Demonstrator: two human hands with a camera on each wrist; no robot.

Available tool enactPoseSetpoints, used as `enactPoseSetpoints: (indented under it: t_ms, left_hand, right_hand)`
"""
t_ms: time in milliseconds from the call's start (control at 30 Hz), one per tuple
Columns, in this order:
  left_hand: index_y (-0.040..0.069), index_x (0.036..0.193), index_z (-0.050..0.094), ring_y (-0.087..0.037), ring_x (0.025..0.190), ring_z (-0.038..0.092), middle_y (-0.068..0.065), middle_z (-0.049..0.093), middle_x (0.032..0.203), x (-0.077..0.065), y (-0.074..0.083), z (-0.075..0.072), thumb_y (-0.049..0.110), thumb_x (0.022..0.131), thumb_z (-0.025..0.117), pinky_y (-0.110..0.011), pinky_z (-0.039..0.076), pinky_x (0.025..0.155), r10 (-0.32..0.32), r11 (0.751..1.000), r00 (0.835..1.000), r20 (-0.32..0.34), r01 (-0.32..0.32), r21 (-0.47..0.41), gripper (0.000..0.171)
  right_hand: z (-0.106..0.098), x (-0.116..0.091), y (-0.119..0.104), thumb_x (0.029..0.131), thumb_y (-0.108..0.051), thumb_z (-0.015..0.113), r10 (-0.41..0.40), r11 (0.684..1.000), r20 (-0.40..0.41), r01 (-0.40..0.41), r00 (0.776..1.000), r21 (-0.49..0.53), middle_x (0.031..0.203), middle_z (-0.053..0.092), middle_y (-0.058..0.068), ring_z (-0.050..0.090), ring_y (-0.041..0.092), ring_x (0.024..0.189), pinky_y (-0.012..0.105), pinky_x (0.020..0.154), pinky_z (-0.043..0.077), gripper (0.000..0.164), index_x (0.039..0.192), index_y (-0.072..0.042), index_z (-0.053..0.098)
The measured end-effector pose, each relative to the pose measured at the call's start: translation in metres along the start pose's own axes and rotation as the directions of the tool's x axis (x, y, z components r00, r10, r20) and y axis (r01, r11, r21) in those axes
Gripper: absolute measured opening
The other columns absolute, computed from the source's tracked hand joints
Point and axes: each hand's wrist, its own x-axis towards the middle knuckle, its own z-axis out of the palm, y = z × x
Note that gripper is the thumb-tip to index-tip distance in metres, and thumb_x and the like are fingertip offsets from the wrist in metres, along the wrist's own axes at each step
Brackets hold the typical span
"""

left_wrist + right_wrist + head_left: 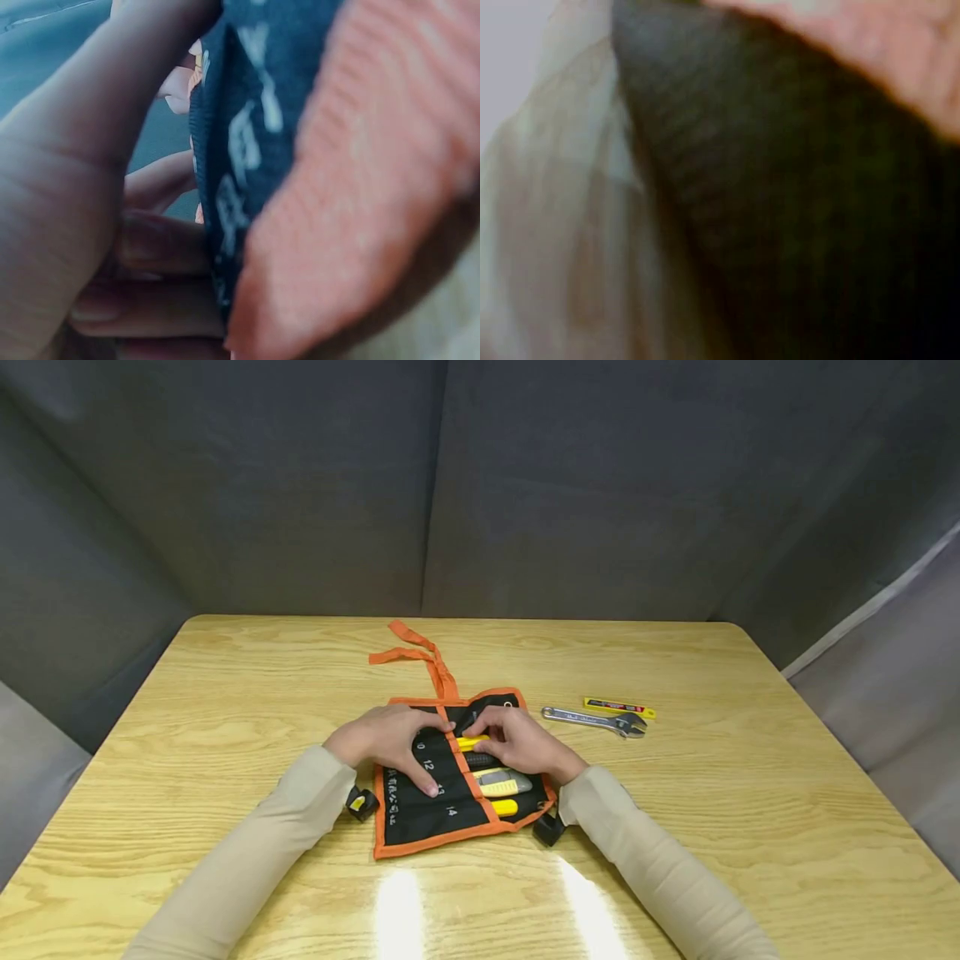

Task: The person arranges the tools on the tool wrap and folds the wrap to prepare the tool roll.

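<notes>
A black fabric tool pouch (405, 814) with orange trim lies unrolled on the table. My left hand (386, 739) rests on its numbered left part, thumb and forefinger spread; in the left wrist view its fingers (157, 307) touch the cloth. My right hand (517, 739) pinches a yellow tool handle (471, 743) at the upper slot, the tool's kind hidden by fingers. Below it a black ribbed handle (480, 760), a yellow and grey utility knife (504, 782) and another yellow handle (505, 807) sit in the slots. The right wrist view is dark and blurred.
An adjustable wrench (592, 718) lies right of the pouch, with a flat yellow case (618, 707) just behind it. Orange tie straps (438, 672) stretch from the pouch toward the back of the wooden table (750, 777). Grey curtains (585, 493) surround the table.
</notes>
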Motion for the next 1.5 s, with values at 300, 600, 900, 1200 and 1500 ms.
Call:
enactPoseSetpoints:
  t_ms: [300, 600, 900, 1200, 1500]
  left_hand:
    - [0.023, 0.143, 0.048, -0.025, 0.125, 0.053, -0.002, 0.05, 0.144, 0.0, -0.001, 0.0, 0.064, 0.063, 0.081, -0.043, 0.047, 0.097, 0.008, 1.0, 1.0, 0.007, -0.008, 0.014, 0.096]
    - [0.025, 0.145, 0.046, -0.026, 0.122, 0.054, -0.005, 0.051, 0.143, -0.003, -0.001, 0.001, 0.065, 0.063, 0.08, -0.044, 0.048, 0.096, -0.002, 1.0, 1.0, 0.001, 0.002, 0.023, 0.097]
    - [0.028, 0.145, 0.044, -0.027, 0.13, 0.048, -0.005, 0.046, 0.147, -0.005, -0.006, 0.003, 0.065, 0.062, 0.081, -0.046, 0.044, 0.1, 0.002, 1.0, 1.0, -0.014, -0.002, -0.01, 0.098]
    - [0.027, 0.147, 0.041, -0.03, 0.13, 0.047, -0.008, 0.043, 0.149, -0.005, -0.002, 0.0, 0.063, 0.062, 0.082, -0.049, 0.045, 0.098, 0.013, 1.0, 1.0, -0.015, -0.014, -0.028, 0.1]
    - [0.021, 0.151, 0.032, -0.032, 0.124, 0.053, -0.013, 0.046, 0.146, -0.005, -0.007, 0.003, 0.065, 0.06, 0.082, -0.049, 0.047, 0.096, 0.008, 1.0, 1.0, -0.027, -0.008, -0.009, 0.113]
  right_hand:
    - [0.0, -0.001, 0.002, 0.091, -0.006, 0.065, 0.012, 1.0, 0.011, -0.012, 1.0, 0.01, 0.097, 0.066, 0.006, 0.048, 0.01, 0.065, 0.024, 0.06, 0.044, 0.016, 0.106, -0.007, 0.072]
    - [0.001, -0.009, 0.008, 0.092, -0.011, 0.065, 0.049, 0.996, -0.024, -0.048, 0.998, 0.071, 0.088, 0.063, 0.002, 0.051, 0.011, 0.062, 0.024, 0.059, 0.045, 0.017, 0.109, -0.01, 0.069]
    - [-0.007, -0.03, 0.023, 0.093, -0.021, 0.065, 0.086, 0.995, -0.218, -0.071, 0.972, 0.074, 0.086, 0.06, 0.001, 0.052, 0.016, 0.066, 0.026, 0.06, 0.045, 0.012, 0.1, -0.014, 0.071]
    - [-0.037, -0.074, 0.055, 0.088, -0.016, 0.071, 0.024, 0.962, -0.472, -0.148, 0.882, -0.228, 0.087, 0.061, 0.003, 0.051, 0.015, 0.077, 0.031, 0.069, 0.043, 0.007, 0.089, -0.009, 0.071]
    - [-0.056, -0.113, 0.078, 0.082, -0.013, 0.077, 0.006, 0.867, -0.546, -0.276, 0.838, -0.414, 0.088, 0.056, 0.014, 0.041, 0.027, 0.081, 0.037, 0.072, 0.03, 0.016, 0.091, -0.002, 0.073]
